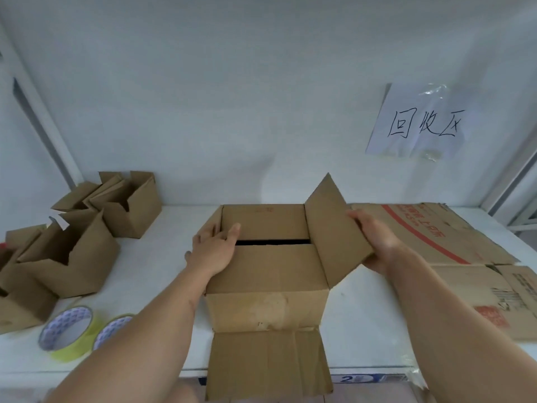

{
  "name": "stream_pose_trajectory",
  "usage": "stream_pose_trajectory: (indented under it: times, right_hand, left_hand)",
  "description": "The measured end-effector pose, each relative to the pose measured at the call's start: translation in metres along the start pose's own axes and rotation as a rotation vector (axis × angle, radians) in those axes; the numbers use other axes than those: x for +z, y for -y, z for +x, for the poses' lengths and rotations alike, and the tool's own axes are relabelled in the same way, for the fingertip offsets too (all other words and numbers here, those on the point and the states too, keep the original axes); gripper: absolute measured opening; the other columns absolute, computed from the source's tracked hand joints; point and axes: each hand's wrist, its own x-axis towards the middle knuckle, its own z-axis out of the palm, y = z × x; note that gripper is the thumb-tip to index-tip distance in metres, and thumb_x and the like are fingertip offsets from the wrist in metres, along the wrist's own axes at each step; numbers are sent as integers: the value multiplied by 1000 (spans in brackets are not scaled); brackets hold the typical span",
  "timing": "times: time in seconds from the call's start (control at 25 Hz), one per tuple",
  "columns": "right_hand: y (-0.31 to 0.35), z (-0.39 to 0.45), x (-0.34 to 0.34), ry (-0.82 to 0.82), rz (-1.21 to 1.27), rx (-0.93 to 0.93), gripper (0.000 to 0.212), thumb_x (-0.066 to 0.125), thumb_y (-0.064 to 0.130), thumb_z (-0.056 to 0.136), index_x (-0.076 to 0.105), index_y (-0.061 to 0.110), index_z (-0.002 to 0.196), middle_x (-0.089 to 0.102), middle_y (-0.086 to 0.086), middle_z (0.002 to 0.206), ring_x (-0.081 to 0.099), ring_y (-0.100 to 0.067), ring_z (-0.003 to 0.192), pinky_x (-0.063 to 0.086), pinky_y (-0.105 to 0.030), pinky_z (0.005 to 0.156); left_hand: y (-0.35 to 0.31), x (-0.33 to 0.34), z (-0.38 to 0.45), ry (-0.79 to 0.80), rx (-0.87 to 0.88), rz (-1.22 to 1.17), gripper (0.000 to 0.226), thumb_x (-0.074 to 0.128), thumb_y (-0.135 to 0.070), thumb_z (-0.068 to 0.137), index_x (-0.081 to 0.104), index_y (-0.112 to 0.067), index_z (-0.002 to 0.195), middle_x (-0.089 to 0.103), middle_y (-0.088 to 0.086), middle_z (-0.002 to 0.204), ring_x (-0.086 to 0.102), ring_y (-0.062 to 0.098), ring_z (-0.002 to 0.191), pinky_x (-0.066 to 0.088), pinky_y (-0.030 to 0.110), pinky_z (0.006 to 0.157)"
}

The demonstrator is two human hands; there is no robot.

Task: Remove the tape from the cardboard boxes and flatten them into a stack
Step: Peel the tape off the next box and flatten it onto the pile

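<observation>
Near edge: front flap (268,363) of cardboard box (266,274) hangs over white table (162,257) lip. Box sits mid-table, straight ahead. Left hand (213,248) on box's left top edge, fingers curled over folded flap, thumb on top. Right hand (374,242) grips raised right flap (337,228), thumb in front, fingers behind. Two tape rolls (69,331) near left. Flattened cartons (453,251) lie right of box, beside right hand. Open small boxes (87,228) cluster far left. Behind: white wall, handwritten paper sign (421,123) taped up right.
</observation>
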Motion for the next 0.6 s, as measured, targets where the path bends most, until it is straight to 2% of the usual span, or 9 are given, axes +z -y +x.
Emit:
stream_pose_trajectory:
  times: [0.08, 0.12, 0.2, 0.24, 0.28, 0.4, 0.48, 0.56, 0.6]
  right_hand:
    - [-10, 13, -24, -80, -89, 62, 27, 51, 28, 97, 65, 5, 100, 72, -10, 85, 68, -24, 72, 55, -35, 62]
    - [-17, 19, -30, -137, -286, 92, 29, 50, 29, 98, 64, 6, 108, 72, -13, 101, 69, -28, 88, 56, -41, 76]
    - [-42, 25, -26, -213, -683, 94, 42, 45, 35, 101, 52, 9, 133, 55, -15, 137, 54, -31, 121, 42, -43, 105]
    - [-56, 23, -14, -206, -734, 75, 47, 40, 38, 102, 45, 11, 140, 48, -14, 144, 47, -30, 129, 35, -42, 110]
    - [-70, 20, 0, -163, -699, 82, 51, 35, 43, 103, 43, 12, 142, 46, -14, 146, 44, -30, 131, 33, -42, 111]
    - [-92, 4, 35, -19, -340, 272, 63, 23, 62, 99, 47, 21, 141, 49, -2, 142, 40, -26, 135, 30, -41, 112]
    - [-80, -2, 38, 49, -260, 272, 66, 23, 70, 95, 56, 28, 133, 54, 10, 133, 44, -20, 132, 32, -39, 110]
    - [-48, 0, 38, 58, -275, 196, 66, 26, 77, 89, 69, 32, 113, 69, 8, 117, 62, -15, 108, 47, -35, 91]
    - [-28, 0, 39, 52, -328, 149, 70, 30, 83, 83, 71, 32, 109, 73, 4, 109, 67, -16, 99, 50, -35, 87]
  left_hand:
    - [5, 4, 4, -41, 7, 72, 82, 3, -78, 87, 28, -36, 152, 3, -8, 164, -2, 25, 150, 10, 58, 117]
    - [5, 5, 5, -61, 22, 95, 83, 2, -78, 87, 24, -34, 154, 1, -8, 164, -3, 24, 150, 10, 57, 117]
    - [2, 8, 6, -83, 34, 61, 83, 5, -77, 89, 17, -30, 156, -3, -8, 165, -1, 24, 150, 12, 56, 117]
    - [1, 9, 6, -83, 47, 27, 83, 7, -76, 89, 15, -29, 156, -3, -8, 165, 1, 23, 151, 14, 55, 117]
    - [0, 9, 4, -78, 61, -30, 83, 8, -77, 89, 16, -28, 156, -3, -9, 164, 4, 23, 151, 16, 52, 117]
    - [3, 5, -4, -39, 52, -331, 78, 13, -74, 92, 23, -28, 155, 4, -6, 164, 16, 19, 149, 16, 44, 120]
    - [7, 4, -8, -33, 21, -489, 81, 14, -77, 90, 24, -29, 154, 16, -4, 163, 23, 18, 147, 19, 42, 119]
    - [7, 12, -12, -46, -17, -673, 85, 16, -80, 87, 26, -27, 154, 29, -1, 157, 35, 18, 139, 28, 37, 112]
    - [7, 21, -14, -45, -26, -754, 89, 18, -82, 85, 26, -26, 153, 34, 0, 155, 39, 18, 134, 30, 35, 108]
